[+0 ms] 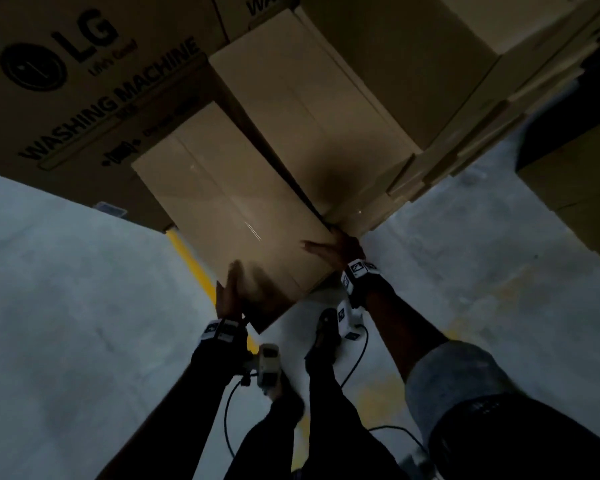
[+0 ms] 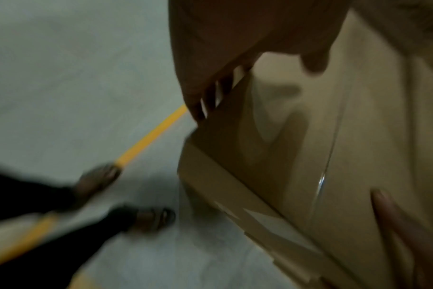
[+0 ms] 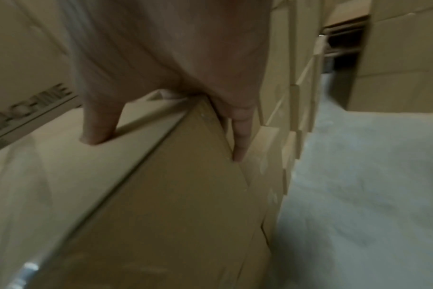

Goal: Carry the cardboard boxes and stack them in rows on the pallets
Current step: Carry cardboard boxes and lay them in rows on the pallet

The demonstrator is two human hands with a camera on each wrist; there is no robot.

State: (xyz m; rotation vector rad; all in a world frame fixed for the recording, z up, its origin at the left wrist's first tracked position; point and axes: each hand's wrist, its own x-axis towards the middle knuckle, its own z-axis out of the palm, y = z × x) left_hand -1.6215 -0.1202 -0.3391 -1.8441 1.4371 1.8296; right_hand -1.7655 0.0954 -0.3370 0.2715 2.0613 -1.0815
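A plain brown cardboard box (image 1: 229, 209) with a taped top seam is held level in front of me, above the floor. My left hand (image 1: 231, 289) lies against its near left side with straight fingers (image 2: 198, 101), the thumb hovering over the top face (image 2: 297, 156); this hand is blurred. My right hand (image 1: 329, 251) pinches the near right corner, thumb (image 3: 97, 129) pressed on the top and fingers down the side wall (image 3: 161, 195). The box's right edge lies close along a stack of similar boxes (image 1: 309, 109). No pallet shows.
A large printed washing machine carton (image 1: 84, 81) stands behind on the left. More stacked cartons (image 1: 430, 81) rise at the right, with another (image 1: 575, 188) across a floor gap. A yellow line (image 1: 191, 265) crosses the grey concrete floor (image 1: 66, 306). My feet (image 1: 326, 327) are below the box.
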